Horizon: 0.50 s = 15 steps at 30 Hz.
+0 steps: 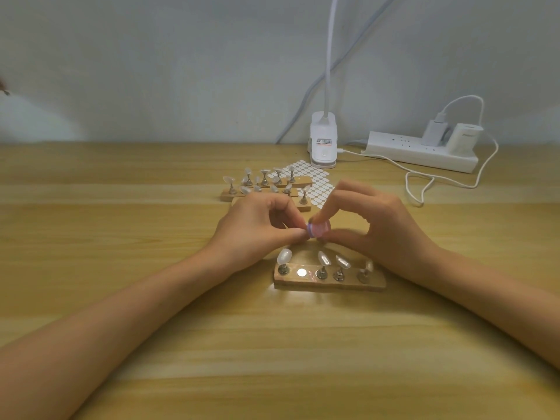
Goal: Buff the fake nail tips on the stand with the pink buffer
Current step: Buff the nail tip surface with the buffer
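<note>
While the counter [121, 328] is carrying the stand [330, 281] close in front, the left hand [257, 228] and right hand [378, 225] are hovering just beyond its nail tips [323, 258]: right fingers [325, 212] are pinching the pink buffer [318, 231], left fingers [294, 235] are pressing together at its left end, contents hidden.

Wooden table [121, 237], as I view it through the head camera. Nearest me lies one wooden stand [330, 281]. Behind it, several more stands [263, 190] cluster just beside a sheet of white stickers [321, 183]. At the far edge sit a clip lamp base [323, 144], a power strip [418, 153] and a looped white cable [407, 184].
</note>
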Each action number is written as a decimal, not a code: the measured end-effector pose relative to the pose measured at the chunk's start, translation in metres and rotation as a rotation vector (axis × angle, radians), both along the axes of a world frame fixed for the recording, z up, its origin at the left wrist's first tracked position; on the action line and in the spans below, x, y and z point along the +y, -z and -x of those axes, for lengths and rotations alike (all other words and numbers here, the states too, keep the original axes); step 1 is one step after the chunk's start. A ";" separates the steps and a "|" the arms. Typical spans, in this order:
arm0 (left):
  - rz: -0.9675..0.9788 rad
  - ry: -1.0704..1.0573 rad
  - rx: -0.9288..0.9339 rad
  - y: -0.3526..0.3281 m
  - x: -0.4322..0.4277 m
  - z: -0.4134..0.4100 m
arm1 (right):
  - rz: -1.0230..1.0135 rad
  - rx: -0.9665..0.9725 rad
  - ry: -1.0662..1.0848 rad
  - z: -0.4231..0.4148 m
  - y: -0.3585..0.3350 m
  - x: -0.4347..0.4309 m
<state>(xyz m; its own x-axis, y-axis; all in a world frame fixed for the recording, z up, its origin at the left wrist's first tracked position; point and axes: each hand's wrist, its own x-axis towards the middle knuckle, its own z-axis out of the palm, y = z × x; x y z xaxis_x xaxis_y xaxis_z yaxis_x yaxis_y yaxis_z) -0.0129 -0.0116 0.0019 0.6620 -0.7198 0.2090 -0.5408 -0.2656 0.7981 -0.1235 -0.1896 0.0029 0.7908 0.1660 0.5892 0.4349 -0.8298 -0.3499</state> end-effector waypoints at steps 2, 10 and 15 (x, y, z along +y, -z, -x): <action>0.001 -0.001 -0.001 0.000 0.000 0.000 | -0.062 0.002 0.019 -0.001 -0.001 0.001; 0.039 0.050 0.015 0.000 0.003 0.002 | -0.078 -0.014 0.042 -0.003 0.000 0.000; 0.085 0.065 -0.004 -0.001 0.004 0.004 | -0.098 -0.051 0.036 -0.001 0.000 -0.001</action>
